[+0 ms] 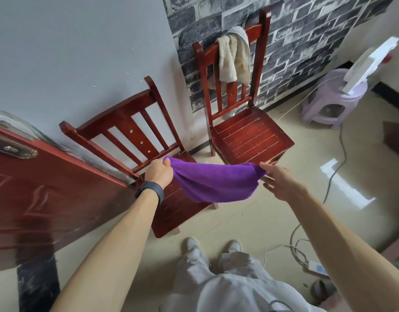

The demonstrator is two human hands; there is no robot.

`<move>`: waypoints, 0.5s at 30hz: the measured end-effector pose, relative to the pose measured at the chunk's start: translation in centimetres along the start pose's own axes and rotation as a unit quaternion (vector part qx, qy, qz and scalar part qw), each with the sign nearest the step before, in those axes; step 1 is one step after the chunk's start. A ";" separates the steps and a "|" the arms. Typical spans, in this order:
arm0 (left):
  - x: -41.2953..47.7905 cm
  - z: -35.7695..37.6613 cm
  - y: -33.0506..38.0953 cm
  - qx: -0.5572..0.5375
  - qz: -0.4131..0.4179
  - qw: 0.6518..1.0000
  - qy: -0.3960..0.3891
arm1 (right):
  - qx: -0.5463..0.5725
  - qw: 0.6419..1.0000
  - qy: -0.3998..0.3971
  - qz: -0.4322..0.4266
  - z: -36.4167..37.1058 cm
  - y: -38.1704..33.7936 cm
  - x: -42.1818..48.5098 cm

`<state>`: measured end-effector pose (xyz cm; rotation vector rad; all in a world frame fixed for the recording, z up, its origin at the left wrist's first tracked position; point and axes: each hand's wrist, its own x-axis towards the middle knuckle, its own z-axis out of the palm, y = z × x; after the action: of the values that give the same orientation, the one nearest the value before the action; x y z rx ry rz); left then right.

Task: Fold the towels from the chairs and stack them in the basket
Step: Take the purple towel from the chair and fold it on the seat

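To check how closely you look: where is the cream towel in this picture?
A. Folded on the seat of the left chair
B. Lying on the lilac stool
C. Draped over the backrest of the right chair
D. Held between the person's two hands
C: the cream towel hangs over the backrest of the right chair.

towel (234, 57) on right chair's (250, 134) back, stool (329, 102) further right

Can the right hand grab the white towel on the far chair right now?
Probably not: the right hand is pinching the purple towel, and the white towel hangs well beyond it on the chair's backrest.
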<state>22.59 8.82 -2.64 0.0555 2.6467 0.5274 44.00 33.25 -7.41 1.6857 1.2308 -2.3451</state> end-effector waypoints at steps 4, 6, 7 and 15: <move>1.3 -1.4 -1.6 -0.084 -0.048 0.995 0.000 | 0.040 0.983 0.069 -0.168 0.2 -1.9 -0.1; 1.9 -1.8 -2.6 -0.219 -0.081 0.972 -0.012 | 0.022 0.978 0.069 -0.197 0.6 -2.7 -0.1; 2.0 -2.0 -2.8 -0.309 -0.101 0.946 -0.018 | 0.007 0.976 0.072 -0.203 0.8 -3.0 0.0; 2.8 -3.4 -4.5 -0.495 -0.153 0.855 0.005 | -0.094 0.936 0.143 -0.306 3.9 -5.4 -0.3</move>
<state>18.76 3.76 -2.64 -0.6599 2.0107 1.6665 38.70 34.55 -3.50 1.8198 2.2360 -2.1784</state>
